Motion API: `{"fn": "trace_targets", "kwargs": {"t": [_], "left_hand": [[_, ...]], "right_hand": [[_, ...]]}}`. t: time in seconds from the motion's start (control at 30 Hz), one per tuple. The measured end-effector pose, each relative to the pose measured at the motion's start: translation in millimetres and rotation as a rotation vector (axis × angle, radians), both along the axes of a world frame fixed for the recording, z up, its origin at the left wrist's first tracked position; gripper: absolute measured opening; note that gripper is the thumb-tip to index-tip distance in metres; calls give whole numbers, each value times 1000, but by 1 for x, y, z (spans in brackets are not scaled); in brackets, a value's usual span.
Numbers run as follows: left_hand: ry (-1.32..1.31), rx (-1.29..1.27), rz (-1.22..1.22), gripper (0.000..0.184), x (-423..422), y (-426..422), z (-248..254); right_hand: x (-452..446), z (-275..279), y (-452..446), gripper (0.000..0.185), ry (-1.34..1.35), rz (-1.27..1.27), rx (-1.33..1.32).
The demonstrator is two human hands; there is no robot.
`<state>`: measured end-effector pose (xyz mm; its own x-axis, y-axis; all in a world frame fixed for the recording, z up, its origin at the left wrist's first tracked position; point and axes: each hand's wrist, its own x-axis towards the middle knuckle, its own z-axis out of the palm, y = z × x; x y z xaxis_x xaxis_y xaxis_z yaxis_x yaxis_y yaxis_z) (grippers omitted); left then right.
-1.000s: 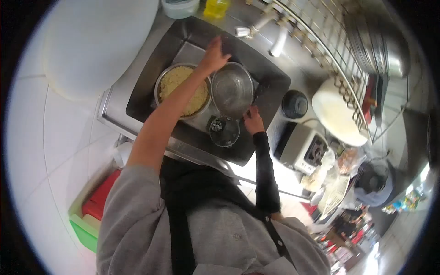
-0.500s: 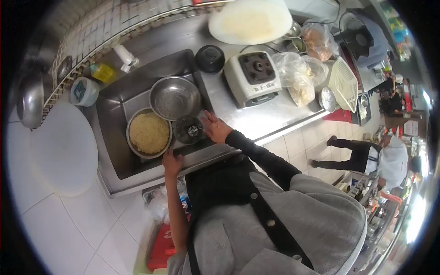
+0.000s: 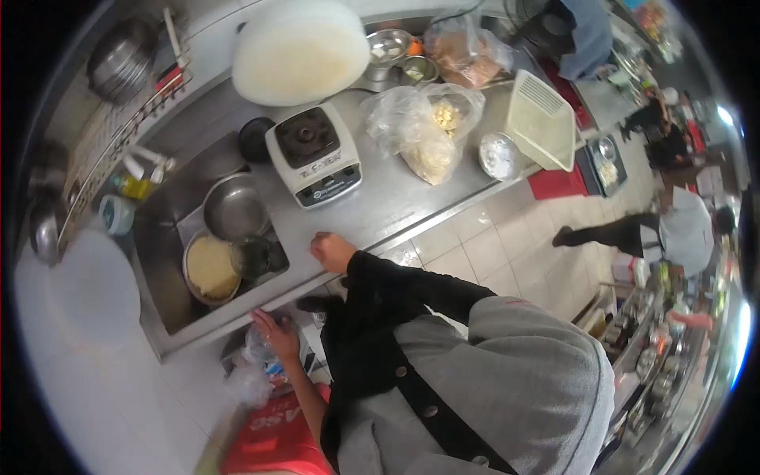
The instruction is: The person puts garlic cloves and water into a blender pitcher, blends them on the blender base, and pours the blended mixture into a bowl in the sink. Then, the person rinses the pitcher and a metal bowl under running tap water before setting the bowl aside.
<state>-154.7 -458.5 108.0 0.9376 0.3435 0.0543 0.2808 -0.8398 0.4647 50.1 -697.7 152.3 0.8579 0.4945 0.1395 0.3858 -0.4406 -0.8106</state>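
Note:
My left hand [image 3: 277,336] is at the sink's front edge, fingers stretched out and apart, with nothing in it. Over the counter edge, my right hand [image 3: 332,252] has its fingers curled in, and nothing shows in it. In the sink [image 3: 158,302] sits a metal bowl of pale yellow, grated-looking food [image 3: 211,267]. A dark see-through blender jar [image 3: 255,257] leans by that bowl, just left of my right hand. Behind them is a wide steel bowl [image 3: 236,207]. A white blender base [image 3: 326,176] stands on the counter beyond my right hand.
On the counter are plastic bags of food [image 3: 427,154], a pale plastic basket [image 3: 542,119], a metal bowl [image 3: 499,156] and a big white board [image 3: 301,51]. A red container [image 3: 273,443] stands below the sink. Another person [image 3: 685,229] is in the aisle at right.
My right hand has left the blender jar and moved right to the counter edge, its fingers now curled. My left hand has drawn back from the sink rim. The view has shifted right.

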Motion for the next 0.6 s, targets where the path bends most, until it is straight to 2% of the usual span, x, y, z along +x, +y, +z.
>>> {"fn": "trace_targets", "kwargs": {"t": [0.07, 0.1, 0.13, 0.17, 0.2, 0.23, 0.27, 0.3, 0.33, 0.37, 0.4, 0.47, 0.5, 0.57, 0.6], "left_hand": [[-132, -93, -62, 71, -22, -9, -10], [150, -103, -54, 69, -49, 6, -63], [483, 55, -112, 69, -66, -1, -80], [364, -155, 129, 62, -95, -20, -98], [359, -287, 226, 67, -105, -35, -85], [308, -318, 322, 73, -124, -55, -75], [440, -327, 404, 75, -147, -63, -87], [514, -427, 511, 75, -170, -75, -82], [525, -585, 542, 74, -197, -82, -85], [522, -555, 587, 69, -227, -94, -97], [502, -561, 582, 66, -273, -105, -166], [548, -617, 755, 64, -312, -148, -125], [534, -633, 813, 62, -335, -167, -123], [542, -686, 836, 59, -387, -204, -144], [599, -535, 646, 51, -419, -225, -170]], "right_hand": [[2, -9, -13, 13, -122, 40, -41], [10, -58, -24, 16, -263, 237, -153], [9, -65, -31, 27, -349, 244, -218], [8, -72, -40, 45, -438, 248, -281], [15, -56, -46, 52, -102, 300, -237], [10, -48, -54, 46, -191, 309, -205], [4, -37, -61, 42, -190, 312, -180], [-12, -24, -66, 40, -78, 197, -132], [-17, -30, -77, 41, -119, 223, -204], [-19, -49, -90, 40, -150, 250, -206], [-21, -63, -100, 40, -144, 242, -249], [-27, -66, -117, 41, -169, 292, -252], [-28, -63, -109, 42, -139, 318, -262], [-35, -69, -127, 44, -69, 286, -337], [-31, -89, -133, 47, -342, 378, -405]]}}
